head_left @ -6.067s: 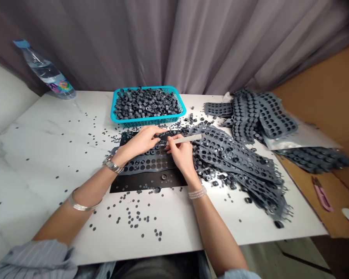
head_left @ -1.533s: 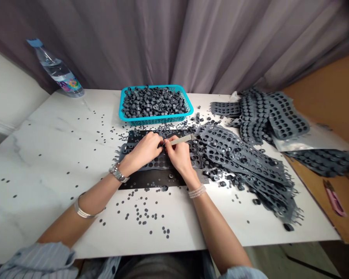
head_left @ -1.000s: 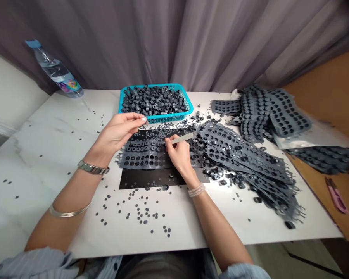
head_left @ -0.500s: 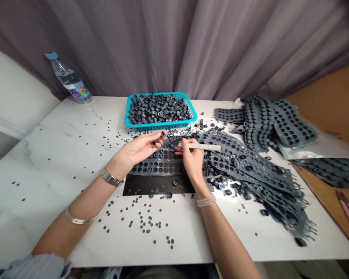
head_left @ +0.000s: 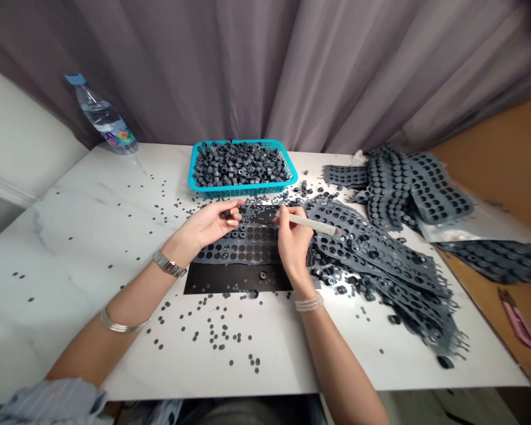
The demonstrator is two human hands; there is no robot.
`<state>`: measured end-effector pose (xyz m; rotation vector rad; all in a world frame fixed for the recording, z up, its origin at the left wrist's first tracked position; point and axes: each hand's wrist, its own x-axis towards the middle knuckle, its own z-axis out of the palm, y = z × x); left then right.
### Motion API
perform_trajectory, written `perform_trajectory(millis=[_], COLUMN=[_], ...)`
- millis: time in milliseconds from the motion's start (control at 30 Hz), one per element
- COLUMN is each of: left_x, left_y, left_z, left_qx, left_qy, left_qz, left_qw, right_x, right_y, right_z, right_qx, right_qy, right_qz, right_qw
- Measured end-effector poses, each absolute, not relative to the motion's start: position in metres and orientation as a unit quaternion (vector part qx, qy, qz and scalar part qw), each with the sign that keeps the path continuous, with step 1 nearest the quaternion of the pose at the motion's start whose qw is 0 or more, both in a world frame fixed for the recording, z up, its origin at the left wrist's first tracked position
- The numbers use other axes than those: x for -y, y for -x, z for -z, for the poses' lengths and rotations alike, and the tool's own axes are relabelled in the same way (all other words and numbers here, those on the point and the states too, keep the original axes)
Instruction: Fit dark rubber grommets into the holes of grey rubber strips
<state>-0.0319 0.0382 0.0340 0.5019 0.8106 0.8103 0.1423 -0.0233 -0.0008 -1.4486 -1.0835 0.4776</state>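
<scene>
My left hand (head_left: pixel 210 223), palm turned up, has its fingers curled around a small black rubber ring (head_left: pixel 225 214), partly hidden by the fingers. My right hand (head_left: pixel 294 236) is closed around a slim whitish stick-like tool (head_left: pixel 316 224), whose back end points to the right. The tool's front tip is hard to make out. Below both hands lies a dark grey rubber sheet (head_left: pixel 252 252) with rows of round holes, some with rings standing in them. It rests on a black mat (head_left: pixel 230 280).
Behind the hands stands a turquoise basket (head_left: pixel 243 189) full of black rings. Punched rubber sheets (head_left: pixel 380 265) pile up on the right, with loose rings around them. Small black discs (head_left: pixel 221 339) litter the white table. A water bottle (head_left: pixel 108 125) stands back left; pink-handled cutters (head_left: pixel 517 319) lie far right.
My left hand has drawn slightly left, and the ring has moved from its fingertips deeper into the curled fingers. My right hand keeps the tool, which now slants down more to the right.
</scene>
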Motion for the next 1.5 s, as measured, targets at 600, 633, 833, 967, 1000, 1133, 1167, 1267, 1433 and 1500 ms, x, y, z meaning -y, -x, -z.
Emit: perform_trajectory(millis=[600,633,833,967,1000,1133,1167,1267,1433,1500], left_x=[-0.007,-0.007,-0.002,-0.002,-0.003,-0.015,-0.020,-0.034,-0.042,-0.040], left_y=[0.035,0.034,0.027,0.022,0.022,0.032,0.038,0.056,0.058,0.051], left_z=[-0.016,-0.016,-0.018,-0.014,-0.014,-0.023,-0.029,-0.046,-0.051,-0.044], left_qx=[-0.468,-0.474,-0.488,-0.490,-0.490,-0.496,-0.504,-0.513,-0.414,-0.401], left_qy=[-0.783,-0.780,-0.785,-0.781,-0.779,-0.768,-0.748,-0.588,-0.338,-0.281], left_qz=[-0.246,-0.247,-0.236,-0.237,-0.238,-0.238,-0.251,-0.358,-0.398,-0.382], left_qw=[0.326,0.326,0.299,0.306,0.309,0.329,0.350,0.512,0.745,0.784], right_x=[0.023,0.023,0.025,0.025,0.025,0.024,0.024,0.024,0.024,0.024], right_y=[-0.126,-0.125,-0.123,-0.120,-0.119,-0.118,-0.118,-0.119,-0.125,-0.130], right_z=[0.011,0.011,0.011,0.013,0.013,0.014,0.013,0.013,0.015,0.015], right_qx=[0.635,0.638,0.643,0.653,0.657,0.654,0.648,0.629,0.556,0.517], right_qy=[0.601,0.601,0.602,0.605,0.606,0.613,0.614,0.613,0.617,0.620], right_qz=[-0.273,-0.270,-0.260,-0.245,-0.238,-0.231,-0.238,-0.267,-0.310,-0.322], right_qw=[0.400,0.400,0.395,0.384,0.381,0.379,0.382,0.396,0.463,0.496])
